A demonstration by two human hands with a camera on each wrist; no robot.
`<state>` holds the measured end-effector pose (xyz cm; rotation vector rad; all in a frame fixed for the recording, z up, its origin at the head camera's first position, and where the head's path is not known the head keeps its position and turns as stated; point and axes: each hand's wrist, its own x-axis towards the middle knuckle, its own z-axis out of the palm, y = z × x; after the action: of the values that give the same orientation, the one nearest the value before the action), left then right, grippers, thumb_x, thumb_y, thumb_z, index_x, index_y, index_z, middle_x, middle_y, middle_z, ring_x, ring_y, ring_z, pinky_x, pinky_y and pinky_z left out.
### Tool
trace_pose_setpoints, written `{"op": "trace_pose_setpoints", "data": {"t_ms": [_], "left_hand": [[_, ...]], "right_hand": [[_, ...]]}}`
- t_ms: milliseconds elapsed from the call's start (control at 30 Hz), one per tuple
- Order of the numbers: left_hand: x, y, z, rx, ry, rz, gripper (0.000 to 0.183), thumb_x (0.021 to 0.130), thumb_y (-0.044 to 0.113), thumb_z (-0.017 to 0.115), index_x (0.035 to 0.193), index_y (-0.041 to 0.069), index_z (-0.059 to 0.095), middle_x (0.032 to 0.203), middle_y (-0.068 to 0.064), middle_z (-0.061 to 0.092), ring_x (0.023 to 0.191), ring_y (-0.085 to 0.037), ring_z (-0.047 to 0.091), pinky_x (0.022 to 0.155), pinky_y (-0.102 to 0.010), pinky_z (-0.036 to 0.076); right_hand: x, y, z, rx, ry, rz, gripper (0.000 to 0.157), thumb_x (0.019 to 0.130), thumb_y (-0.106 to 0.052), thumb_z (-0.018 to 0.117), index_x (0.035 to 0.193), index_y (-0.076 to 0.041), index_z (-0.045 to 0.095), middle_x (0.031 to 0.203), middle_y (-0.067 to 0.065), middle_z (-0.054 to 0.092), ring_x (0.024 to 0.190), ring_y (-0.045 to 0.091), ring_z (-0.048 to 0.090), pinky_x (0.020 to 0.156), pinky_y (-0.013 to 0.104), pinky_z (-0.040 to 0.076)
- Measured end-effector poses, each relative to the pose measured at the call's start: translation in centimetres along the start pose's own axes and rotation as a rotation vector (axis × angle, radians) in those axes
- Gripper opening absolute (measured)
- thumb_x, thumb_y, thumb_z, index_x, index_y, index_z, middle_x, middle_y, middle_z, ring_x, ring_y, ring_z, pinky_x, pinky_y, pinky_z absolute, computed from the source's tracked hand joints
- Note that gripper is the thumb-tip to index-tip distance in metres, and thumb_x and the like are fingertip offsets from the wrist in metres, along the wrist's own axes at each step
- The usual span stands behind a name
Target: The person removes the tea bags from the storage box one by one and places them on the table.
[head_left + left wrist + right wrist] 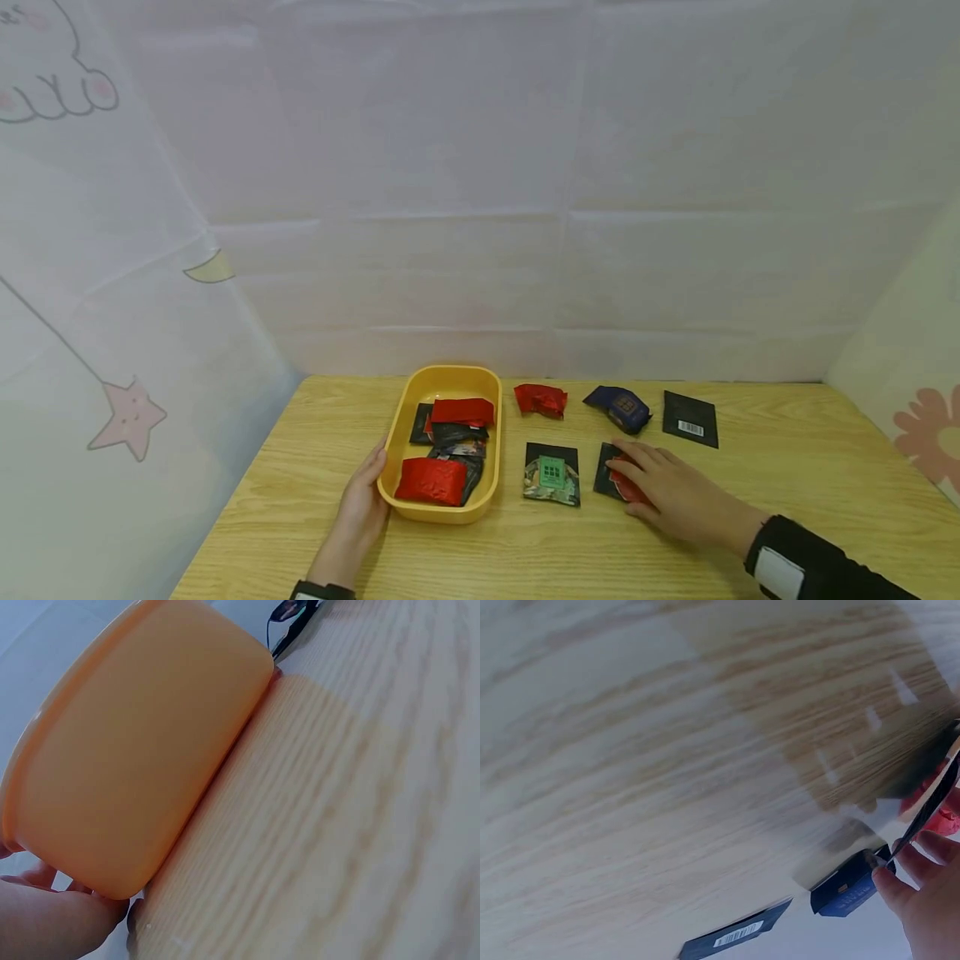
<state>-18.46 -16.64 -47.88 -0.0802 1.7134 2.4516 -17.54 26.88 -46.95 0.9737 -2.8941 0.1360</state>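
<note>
My left hand [363, 500] holds the left side of a yellow plastic box [495, 450]; in the left wrist view its fingers lie at the end wall, near the base. Inside the box are a red packet [431, 481], another red packet [462, 411] and several dark packets [472, 475]. Over a black-and-red packet [606, 477] on the table, my right hand [678, 500] pinches it, covering much of it. The right wrist view has this packet tilted at the fingertips. Left of that hand lies a black packet with a green label [552, 472].
Along the back of the wooden table [780, 467] lie a red packet [542, 400], a dark blue packet [622, 408] and a flat black packet with a barcode label [690, 417]. White sheeting [465, 283] with printed drawings hangs behind and at both sides.
</note>
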Motion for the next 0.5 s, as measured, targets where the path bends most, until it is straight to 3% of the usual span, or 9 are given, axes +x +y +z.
{"op": "trace_pose_setpoints", "data": {"t_ms": [233,500], "left_hand": [[0.03,-0.08,0.00,-0.004,-0.001,0.005,0.058,0.103,0.026,0.028,0.151,0.001,0.006,0.161,-0.017,-0.004,0.144,-0.030,-0.004,0.122,-0.051,-0.004],[0.05,-0.12,-0.04,-0.001,0.008,0.007,0.059,0.103,0.026,0.029,0.151,0.000,0.007,0.161,-0.018,-0.002,0.145,-0.031,-0.002,0.122,-0.052,-0.003]], "right_hand": [[0.04,0.10,-0.33,0.068,-0.077,0.045,0.059,0.086,-0.045,0.059,0.136,-0.014,0.049,0.148,0.016,0.039,0.128,0.036,0.042,0.100,0.059,0.043],[0.01,0.27,-0.19,0.076,-0.074,0.030,0.062,0.086,-0.053,0.055,0.135,-0.015,0.050,0.145,0.014,0.043,0.127,0.034,0.043,0.100,0.059,0.045]]}}
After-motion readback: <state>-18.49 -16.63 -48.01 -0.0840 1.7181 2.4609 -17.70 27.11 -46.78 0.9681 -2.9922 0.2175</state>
